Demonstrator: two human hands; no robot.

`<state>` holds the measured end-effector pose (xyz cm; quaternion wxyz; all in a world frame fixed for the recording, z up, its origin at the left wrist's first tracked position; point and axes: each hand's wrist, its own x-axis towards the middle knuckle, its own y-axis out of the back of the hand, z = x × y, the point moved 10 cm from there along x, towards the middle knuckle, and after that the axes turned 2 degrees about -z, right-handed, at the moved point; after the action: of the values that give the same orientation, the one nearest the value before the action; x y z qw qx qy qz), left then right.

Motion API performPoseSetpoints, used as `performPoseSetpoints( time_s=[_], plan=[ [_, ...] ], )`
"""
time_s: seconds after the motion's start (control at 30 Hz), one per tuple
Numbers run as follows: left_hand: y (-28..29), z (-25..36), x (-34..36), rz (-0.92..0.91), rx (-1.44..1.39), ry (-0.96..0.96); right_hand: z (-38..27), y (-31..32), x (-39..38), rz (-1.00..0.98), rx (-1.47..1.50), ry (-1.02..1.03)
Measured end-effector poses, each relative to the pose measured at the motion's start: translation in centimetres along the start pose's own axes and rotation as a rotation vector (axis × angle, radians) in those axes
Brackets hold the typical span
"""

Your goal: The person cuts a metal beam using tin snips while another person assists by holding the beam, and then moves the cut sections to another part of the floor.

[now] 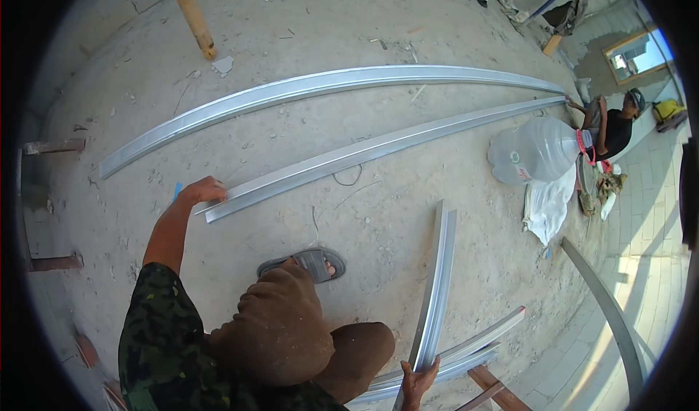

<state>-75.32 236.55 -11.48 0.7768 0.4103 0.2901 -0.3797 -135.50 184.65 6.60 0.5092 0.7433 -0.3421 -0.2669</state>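
My left hand [204, 190] is closed on the near left end of a long galvanized metal channel [378, 143] lying on the concrete floor. Low in the picture, my right hand [418, 383] grips a shorter pair of nested metal channels [435, 287], which points away from me. Its lower end runs out of view. Beyond the first long channel lies another long metal channel [328, 83], bent in the picture by the lens. A co-worker [617, 131] crouches at the far right with a hand at the far end of the long channel I hold.
A big clear plastic bottle [535, 152] lies at the right beside a white sack [547, 208]. More metal channels [480, 345] rest near my right hand, with brown steel pieces [499, 389] below. A wooden post [192, 18] stands far left. My sandaled foot [313, 264] is on the floor.
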Motion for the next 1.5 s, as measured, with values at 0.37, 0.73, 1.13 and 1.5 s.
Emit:
performPoseSetpoints(
  time_s=[0.37, 0.73, 1.13, 1.5],
  plan=[
    [-4.6, 8.7, 0.3, 0.473, 0.379, -0.189, 2.3, -1.3, -2.1, 0.036, 0.011, -0.128],
    [-5.8, 15.6, 3.7, 0.704, 0.565, -0.438, -0.2, -1.1, -0.6, -0.214, -0.043, -0.372],
    [0.1, 7.1, 5.1, 0.614, 0.74, -0.308, -1.1, -1.0, 0.4, -0.231, -0.097, -0.362],
    [8.2, -3.2, -0.3, 0.802, 0.672, 0.123, 0.0, -3.3, 1.5, -0.28, -0.143, -0.252]
  ],
)
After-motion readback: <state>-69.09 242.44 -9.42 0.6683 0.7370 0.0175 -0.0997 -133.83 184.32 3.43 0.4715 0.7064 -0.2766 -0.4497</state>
